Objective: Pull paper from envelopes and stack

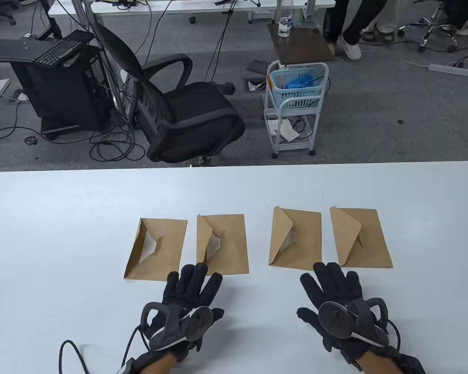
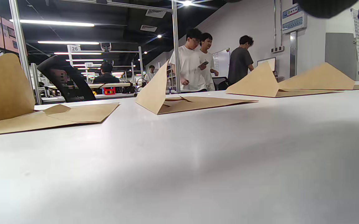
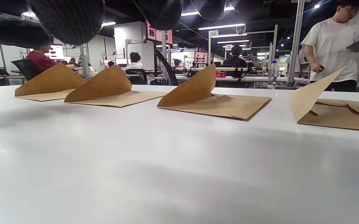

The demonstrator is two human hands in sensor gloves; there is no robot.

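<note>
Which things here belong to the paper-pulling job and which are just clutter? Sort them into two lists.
Job:
- four brown envelopes in a row on the white table: far-left envelope, second envelope, third envelope, far-right envelope, flaps raised
- left hand, right hand, both empty

Clutter:
- office chair
- cart with blue basket
- keyboard

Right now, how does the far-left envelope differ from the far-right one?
The far-left envelope shows a pale triangle at its mouth; the far-right envelope shows none. The left hand reaches the far-left one's near edge; the far-right one sits just beyond the right hand. Both brown, flaps lifted.
</note>
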